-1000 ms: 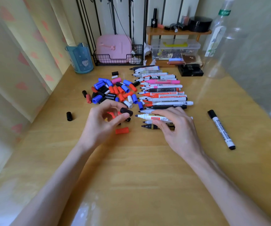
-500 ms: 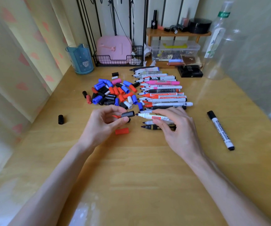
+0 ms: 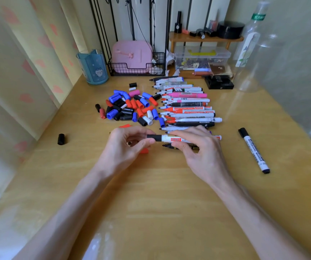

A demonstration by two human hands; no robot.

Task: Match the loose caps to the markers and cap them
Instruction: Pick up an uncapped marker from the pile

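Far left, a stray black cap (image 3: 61,139) is lying alone on the table (image 3: 151,194), well apart from the pile of loose caps (image 3: 130,107) – blue, red, black and white, with one pink – sitting beyond the hands. The left hand (image 3: 126,147) is pinching a black cap (image 3: 154,137) between thumb and fingertips. Half a second ago that cap was hanging just off the tip; now it is sitting over the nib end of the white marker (image 3: 179,139), which the right hand (image 3: 197,147) is gripping by the barrel. The pair is looking matched, though I cannot tell whether the cap is pushed fully home. A red cap (image 3: 144,151) is peeking out under the left hand, and an uncapped black marker (image 3: 169,146) is lying just beneath the held one. Behind the knuckles the row of uncapped markers (image 3: 188,106) is crowding close – most of the task is remaining. Far right, one capped whiteboard marker (image 3: 254,152) is lying set aside.
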